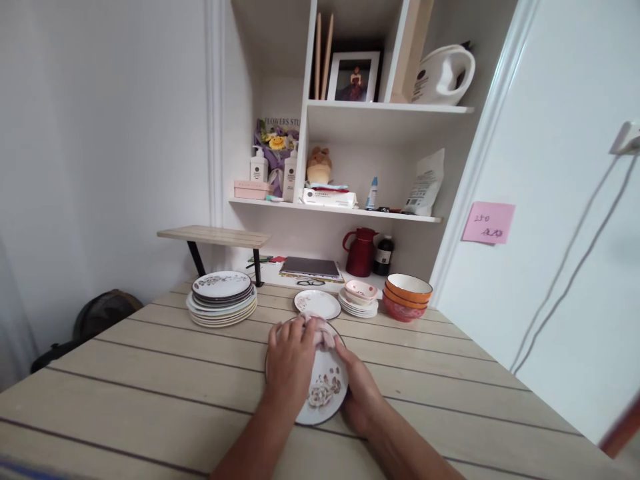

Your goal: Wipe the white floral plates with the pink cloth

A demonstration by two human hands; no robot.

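Note:
A white plate with a dark rim and brown flowers [325,393] is held tilted above the table in front of me. My right hand [361,390] grips its right edge, thumb on the face and the other fingers behind it. Pressed on the upper part of the plate is a pale pink cloth [325,333]. My left hand [293,357] lies over the cloth, its fingers closed on it against the plate. Just beyond, a similar flowered plate [317,304] lies flat on the table.
Stacked plates [223,307] stand at the left, by a small raised wooden shelf [215,235]. To the right are small dishes [361,300] and stacked orange and red bowls [407,297]. Behind them sit a laptop [310,267], a red jug [361,252] and a dark bottle [383,255].

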